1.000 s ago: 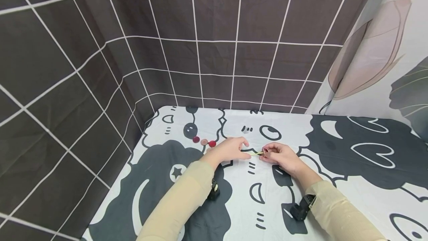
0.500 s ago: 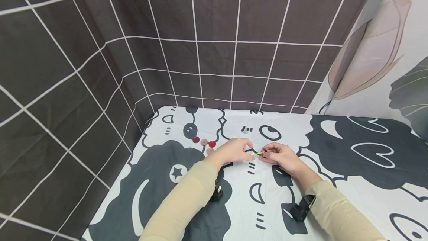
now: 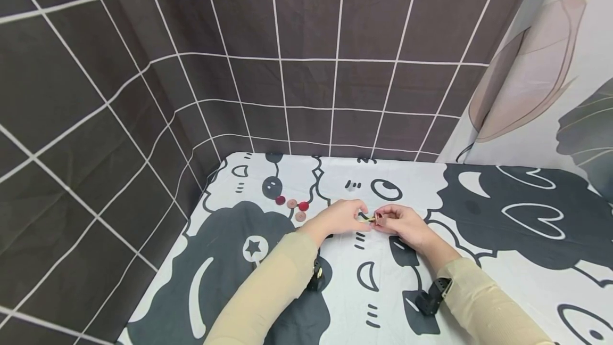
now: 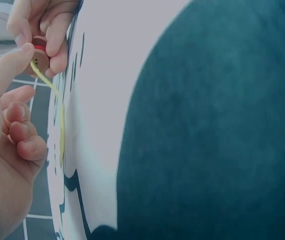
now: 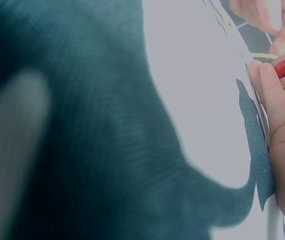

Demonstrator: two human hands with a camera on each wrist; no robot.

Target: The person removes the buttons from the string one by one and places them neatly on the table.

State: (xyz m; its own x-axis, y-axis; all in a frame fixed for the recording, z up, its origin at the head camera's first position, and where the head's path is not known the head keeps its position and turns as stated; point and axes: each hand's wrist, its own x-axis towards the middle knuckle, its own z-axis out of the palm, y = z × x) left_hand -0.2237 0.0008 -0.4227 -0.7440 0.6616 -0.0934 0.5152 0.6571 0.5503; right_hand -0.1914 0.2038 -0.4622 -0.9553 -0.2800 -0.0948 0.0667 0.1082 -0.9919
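Observation:
My right hand pinches a small stack of buttons between thumb and fingers. In the left wrist view a tan button with small holes faces out, and a red button shows behind it. A yellow cord comes out of a hole in the tan button and trails down beside the cloth. Close by on the left is my left hand, its thumb and forefinger apart. Its thumb tip overlaps the tan button's edge in the left wrist view; whether they touch I cannot tell.
Several loose buttons lie left of the hands: a dark red button, a bright red button and tan ones, including a tan button nearest my left wrist. A patterned cloth covers the surface; a dark gridded curtain stands behind.
My left hand has shifted right, close to the right fingers, uncovering a tan button near its wrist. The right hand stays in place, holding the buttons.

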